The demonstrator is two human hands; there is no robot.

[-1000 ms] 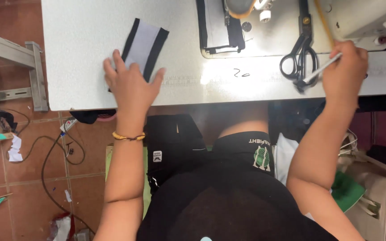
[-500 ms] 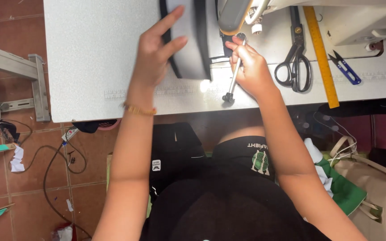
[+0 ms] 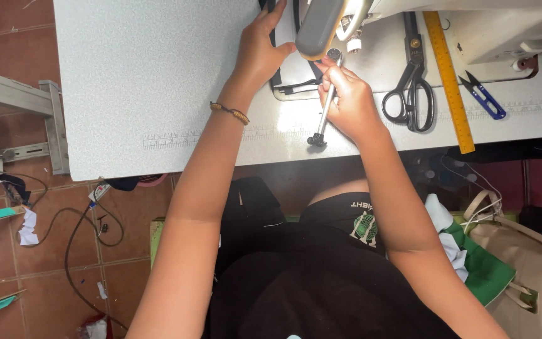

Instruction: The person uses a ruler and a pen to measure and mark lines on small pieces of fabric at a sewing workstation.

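A person sits at a pale sewing bench (image 3: pixel 158 94), the sewing machine (image 3: pixel 472 25) at its far edge. Just left of the machine head, the left hand (image 3: pixel 260 53) presses flat, fingers spread, on a black-edged fabric piece (image 3: pixel 293 72) already lying under the needle area. Below the head, the right hand (image 3: pixel 349 100) has its grip closed around a metal rod tool (image 3: pixel 322 119). Right of the machine head lie scissors (image 3: pixel 409 94), a yellow ruler (image 3: pixel 450 81) and blue snips (image 3: pixel 483 95), untouched. No stitching shows yet.
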